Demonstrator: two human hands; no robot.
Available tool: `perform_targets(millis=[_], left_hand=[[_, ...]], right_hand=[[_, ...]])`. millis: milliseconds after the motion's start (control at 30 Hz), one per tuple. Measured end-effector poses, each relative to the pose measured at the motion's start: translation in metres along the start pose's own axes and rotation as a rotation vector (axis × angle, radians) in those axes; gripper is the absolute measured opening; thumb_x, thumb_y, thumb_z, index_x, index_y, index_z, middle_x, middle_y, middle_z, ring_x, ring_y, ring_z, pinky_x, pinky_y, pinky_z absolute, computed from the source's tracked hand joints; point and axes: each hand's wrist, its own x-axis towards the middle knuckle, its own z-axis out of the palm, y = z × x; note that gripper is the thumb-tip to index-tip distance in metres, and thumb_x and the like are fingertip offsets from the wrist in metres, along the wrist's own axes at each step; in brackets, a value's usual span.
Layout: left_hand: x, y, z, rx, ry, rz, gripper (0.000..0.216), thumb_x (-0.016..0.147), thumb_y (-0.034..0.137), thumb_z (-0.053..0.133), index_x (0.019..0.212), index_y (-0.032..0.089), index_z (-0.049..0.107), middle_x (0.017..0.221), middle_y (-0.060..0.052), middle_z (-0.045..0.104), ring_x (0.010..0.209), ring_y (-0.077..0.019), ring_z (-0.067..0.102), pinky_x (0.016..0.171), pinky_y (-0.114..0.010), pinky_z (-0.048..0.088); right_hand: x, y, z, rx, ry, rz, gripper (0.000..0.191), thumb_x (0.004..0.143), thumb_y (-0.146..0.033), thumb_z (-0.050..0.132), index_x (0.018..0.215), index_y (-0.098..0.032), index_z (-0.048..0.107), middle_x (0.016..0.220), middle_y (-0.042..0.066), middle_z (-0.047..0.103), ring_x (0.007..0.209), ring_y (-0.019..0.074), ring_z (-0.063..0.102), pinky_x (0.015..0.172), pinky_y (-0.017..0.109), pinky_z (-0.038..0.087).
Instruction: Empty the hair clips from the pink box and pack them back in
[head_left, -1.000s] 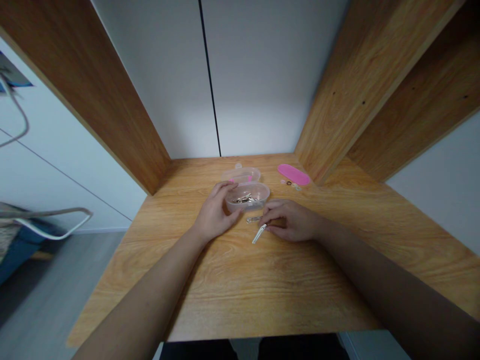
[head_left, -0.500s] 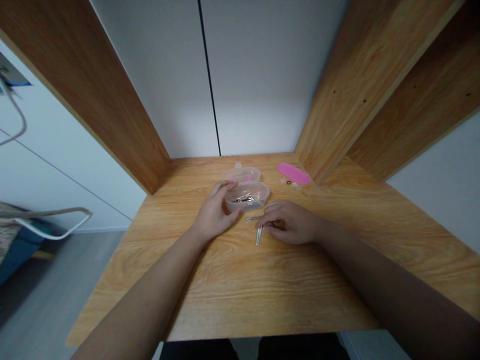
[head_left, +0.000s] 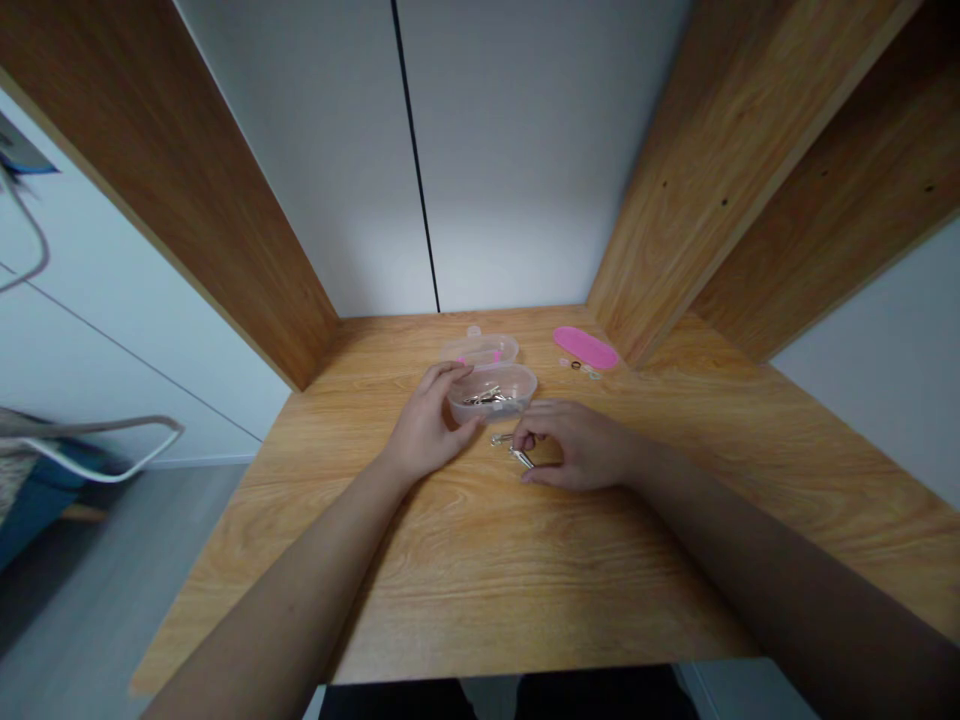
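Observation:
My left hand (head_left: pixel 431 422) is curved round the left side of an oval clear plastic box (head_left: pixel 517 408), thumb at the front and fingers on the rim. Inside lie several slim silver metal clips (head_left: pixel 491 396). To the right, my right hand (head_left: pixel 577 445) pinches a slim silver metal clip (head_left: pixel 522 459) between thumb and fingers, just above the table. Another silver clip (head_left: pixel 500 439) lies in front of the box, its right end partly hidden by the right hand. The exact kind of clip is too small to tell.
Behind the box is its clear lid (head_left: pixel 506 346), laid open with pink spots. At the back right lies a pink oval piece (head_left: pixel 585 347), with a dark ring (head_left: pixel 576 366) and small pale bits beside it. Wooden panels (head_left: pixel 675 180) and a white back wall (head_left: pixel 525 150) enclose the tabletop (head_left: pixel 480 580).
The clip at my right fingers has turned from pointing toward me to slanting, and is now pinched between thumb and fingers. The left hand and the box have stayed in place.

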Motion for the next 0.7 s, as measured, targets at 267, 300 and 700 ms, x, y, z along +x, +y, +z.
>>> perform_targets(millis=[267, 300, 700], left_hand=[[-0.001, -0.001, 0.000, -0.001, -0.009, 0.001, 0.060, 0.080, 0.024, 0.075, 0.135, 0.020, 0.052, 0.139, -0.014, 0.055, 0.132, -0.0284, 0.053, 0.115, -0.050, 0.045], [-0.001, -0.001, 0.000, 0.000, -0.009, -0.002, 0.060, 0.080, 0.024, 0.075, 0.135, 0.020, 0.052, 0.139, -0.014, 0.055, 0.132, -0.0284, 0.053, 0.115, -0.050, 0.044], [0.000, 0.001, 0.000, 0.004, -0.004, -0.001, 0.060, 0.081, 0.026, 0.076, 0.135, 0.021, 0.052, 0.138, -0.013, 0.057, 0.131, -0.0295, 0.054, 0.113, -0.053, 0.047]], right_hand=[[-0.001, 0.002, 0.004, 0.047, 0.028, 0.022, 0.025, 0.080, -0.015, 0.066, 0.105, -0.021, 0.066, 0.090, 0.001, 0.072, 0.083, 0.0165, 0.066, 0.080, 0.031, 0.051], [-0.001, 0.003, 0.004, 0.042, 0.032, 0.017, 0.024, 0.081, -0.015, 0.066, 0.105, -0.021, 0.067, 0.090, 0.001, 0.073, 0.084, 0.0166, 0.067, 0.080, 0.031, 0.052], [0.007, 0.012, 0.015, -0.084, 0.338, 0.064, 0.009, 0.091, -0.030, 0.068, 0.090, -0.022, 0.071, 0.083, 0.002, 0.074, 0.070, 0.0144, 0.062, 0.067, 0.027, 0.045]])
